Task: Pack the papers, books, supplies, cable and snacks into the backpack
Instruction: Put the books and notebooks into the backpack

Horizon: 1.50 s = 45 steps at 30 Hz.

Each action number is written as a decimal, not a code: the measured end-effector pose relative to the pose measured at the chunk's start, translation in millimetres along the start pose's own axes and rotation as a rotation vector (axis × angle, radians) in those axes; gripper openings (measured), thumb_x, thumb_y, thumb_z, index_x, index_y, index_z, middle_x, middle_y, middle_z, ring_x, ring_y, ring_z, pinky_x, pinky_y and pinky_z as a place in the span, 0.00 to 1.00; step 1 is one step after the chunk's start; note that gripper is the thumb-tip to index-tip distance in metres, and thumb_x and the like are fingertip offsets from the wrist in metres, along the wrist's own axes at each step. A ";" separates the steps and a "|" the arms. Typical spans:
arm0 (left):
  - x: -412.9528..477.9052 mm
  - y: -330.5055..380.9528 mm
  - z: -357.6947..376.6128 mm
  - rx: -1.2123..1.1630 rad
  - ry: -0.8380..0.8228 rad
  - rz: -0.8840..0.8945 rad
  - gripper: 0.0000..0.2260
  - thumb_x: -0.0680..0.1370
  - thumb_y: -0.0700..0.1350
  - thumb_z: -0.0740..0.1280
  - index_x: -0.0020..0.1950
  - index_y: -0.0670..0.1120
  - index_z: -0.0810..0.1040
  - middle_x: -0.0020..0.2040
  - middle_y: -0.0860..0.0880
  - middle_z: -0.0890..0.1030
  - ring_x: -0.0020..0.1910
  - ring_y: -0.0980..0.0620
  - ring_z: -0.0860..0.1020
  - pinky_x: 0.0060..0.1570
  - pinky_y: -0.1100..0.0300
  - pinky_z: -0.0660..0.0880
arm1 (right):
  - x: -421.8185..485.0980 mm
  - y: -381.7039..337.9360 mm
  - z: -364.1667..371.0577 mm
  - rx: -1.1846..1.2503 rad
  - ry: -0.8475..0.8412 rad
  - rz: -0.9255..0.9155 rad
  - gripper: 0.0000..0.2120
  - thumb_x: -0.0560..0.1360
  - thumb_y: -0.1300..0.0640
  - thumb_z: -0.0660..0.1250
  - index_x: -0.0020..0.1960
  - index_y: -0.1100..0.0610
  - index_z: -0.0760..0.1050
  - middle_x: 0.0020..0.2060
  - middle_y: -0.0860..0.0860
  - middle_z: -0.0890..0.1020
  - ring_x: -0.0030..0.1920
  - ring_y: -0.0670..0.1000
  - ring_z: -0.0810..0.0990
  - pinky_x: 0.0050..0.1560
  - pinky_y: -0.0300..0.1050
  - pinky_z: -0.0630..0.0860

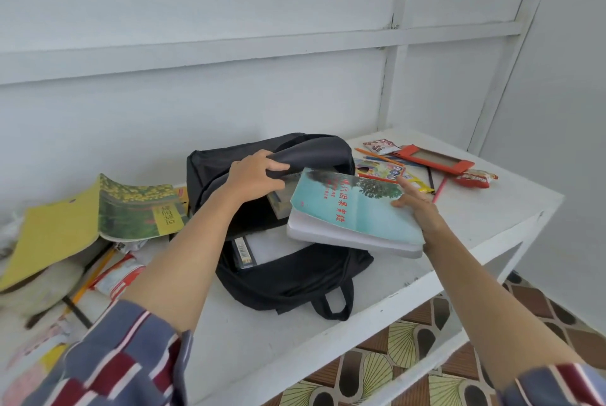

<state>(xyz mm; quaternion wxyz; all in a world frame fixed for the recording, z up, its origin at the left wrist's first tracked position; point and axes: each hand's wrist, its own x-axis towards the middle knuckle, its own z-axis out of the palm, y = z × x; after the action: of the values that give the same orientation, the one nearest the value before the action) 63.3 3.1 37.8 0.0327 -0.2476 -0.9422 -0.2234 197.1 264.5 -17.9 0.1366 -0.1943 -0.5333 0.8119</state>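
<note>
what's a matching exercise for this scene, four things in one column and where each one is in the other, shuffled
Things:
1. teal book
2. yellow and green book
3. backpack flap
4. orange window envelope

Places:
A. on the table, right of the backpack
B. gripped by the left hand
C. lying open, left of the backpack
D. held by the right hand over the backpack's opening

Pairs: 1-D, 2-C, 3-B, 4-A
</note>
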 end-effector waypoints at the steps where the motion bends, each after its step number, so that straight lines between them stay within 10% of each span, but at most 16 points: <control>1: 0.7 0.4 -1.1 -0.007 0.004 -0.001 0.18 0.73 0.46 0.68 0.63 0.56 0.76 0.68 0.53 0.69 0.67 0.51 0.68 0.68 0.53 0.59 | 0.6 2.7 4.5 0.029 0.044 -0.001 0.27 0.71 0.71 0.60 0.63 0.49 0.74 0.56 0.48 0.76 0.46 0.56 0.80 0.33 0.41 0.81; 10: 8.7 1.5 -1.8 -0.005 -0.017 -0.005 0.18 0.74 0.49 0.67 0.63 0.57 0.76 0.69 0.53 0.69 0.67 0.51 0.67 0.67 0.52 0.59 | -7.3 27.4 60.7 0.267 0.493 -0.034 0.25 0.67 0.75 0.64 0.61 0.58 0.77 0.56 0.51 0.77 0.47 0.52 0.76 0.31 0.32 0.73; 19: 9.4 -1.2 -3.3 -0.021 -0.039 0.000 0.20 0.71 0.50 0.71 0.63 0.58 0.76 0.69 0.53 0.68 0.67 0.50 0.67 0.68 0.48 0.60 | 6.7 43.3 89.3 0.056 0.546 -0.089 0.24 0.74 0.65 0.63 0.69 0.53 0.69 0.62 0.52 0.74 0.36 0.44 0.72 0.42 0.40 0.74; 24: 7.3 1.6 -6.0 -0.021 -0.030 0.011 0.22 0.70 0.52 0.73 0.63 0.57 0.76 0.71 0.53 0.67 0.69 0.51 0.66 0.69 0.48 0.59 | 7.8 51.9 114.2 0.067 0.551 -0.108 0.24 0.75 0.63 0.62 0.69 0.50 0.68 0.64 0.55 0.71 0.56 0.54 0.76 0.55 0.50 0.77; 36: 5.7 -0.3 -11.8 -0.034 -0.037 0.020 0.23 0.69 0.54 0.73 0.63 0.57 0.76 0.72 0.53 0.65 0.70 0.51 0.64 0.67 0.51 0.58 | 4.5 10.3 47.7 -1.171 -0.218 -0.061 0.36 0.68 0.51 0.75 0.70 0.38 0.62 0.75 0.51 0.44 0.74 0.61 0.46 0.70 0.61 0.53; 45: 11.7 -3.5 -13.6 -0.062 -0.067 0.036 0.22 0.68 0.54 0.74 0.62 0.56 0.77 0.72 0.53 0.66 0.69 0.51 0.65 0.68 0.50 0.61 | 6.3 48.2 44.1 -1.415 0.013 -0.506 0.25 0.67 0.37 0.69 0.63 0.34 0.70 0.74 0.47 0.59 0.73 0.54 0.53 0.71 0.54 0.45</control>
<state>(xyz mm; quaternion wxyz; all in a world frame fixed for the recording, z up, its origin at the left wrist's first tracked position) 50.8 -0.3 50.6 -0.0025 -0.2727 -0.9307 -0.2437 170.5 212.4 -47.6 0.1646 -0.1122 -0.9555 0.2178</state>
